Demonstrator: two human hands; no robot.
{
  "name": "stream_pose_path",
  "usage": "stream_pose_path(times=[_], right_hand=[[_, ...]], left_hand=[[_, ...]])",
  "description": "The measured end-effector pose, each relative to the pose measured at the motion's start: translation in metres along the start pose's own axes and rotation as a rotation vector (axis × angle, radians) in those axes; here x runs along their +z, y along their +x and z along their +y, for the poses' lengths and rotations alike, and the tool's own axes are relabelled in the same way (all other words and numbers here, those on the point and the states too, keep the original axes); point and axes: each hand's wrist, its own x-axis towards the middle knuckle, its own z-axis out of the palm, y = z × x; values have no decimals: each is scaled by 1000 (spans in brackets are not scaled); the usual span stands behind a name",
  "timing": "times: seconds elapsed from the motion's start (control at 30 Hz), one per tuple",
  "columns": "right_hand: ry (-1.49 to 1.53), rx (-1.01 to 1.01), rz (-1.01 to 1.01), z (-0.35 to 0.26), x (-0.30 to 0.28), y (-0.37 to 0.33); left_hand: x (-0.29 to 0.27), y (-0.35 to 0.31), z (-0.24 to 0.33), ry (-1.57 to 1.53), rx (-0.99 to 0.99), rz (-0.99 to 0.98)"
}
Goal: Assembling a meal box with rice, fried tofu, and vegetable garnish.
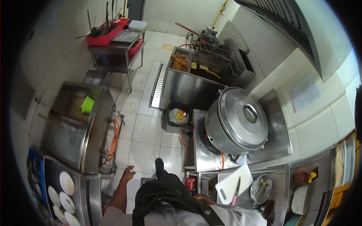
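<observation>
My left hand (129, 173) hangs out to the side over the tiled floor, its fingers loosely apart and nothing in it. Close to my right hip is my right hand (203, 197), mostly hidden by my body and apron, so its fingers do not show. To the right of that hand, a white cutting board (238, 184) lies on the counter with a pink-handled knife (236, 191) on it. A round metal bowl (261, 189) sits beyond the board. One dark shoe (160, 165) shows in front of my apron (166, 192).
A large lidded pot (237, 119) stands on a steel stand at right. Ahead, a fryer (188, 83) holds fried pieces on its far side. A bin (177, 117) stands beside it. Leftward are a steel basin (68, 126) with a green container (88, 105), and plates (66, 183).
</observation>
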Motion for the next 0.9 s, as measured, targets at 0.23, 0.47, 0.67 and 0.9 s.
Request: stream_pose_path(times=[0.23,0.47,0.67,0.9], right_hand=[[-1138,-43,53,-52,-198,286],[-738,-693,463,-635,-199,382],[-690,-1066,601,-953,-222,211],[-1093,287,1843,-936,-422,101]], left_hand=[[-58,46,-4,-272,-579,-453],[-71,325,92,-370,-532,-365],[-122,494,96,-292,-253,-263],[-212,683,327,-247,-370,-373]])
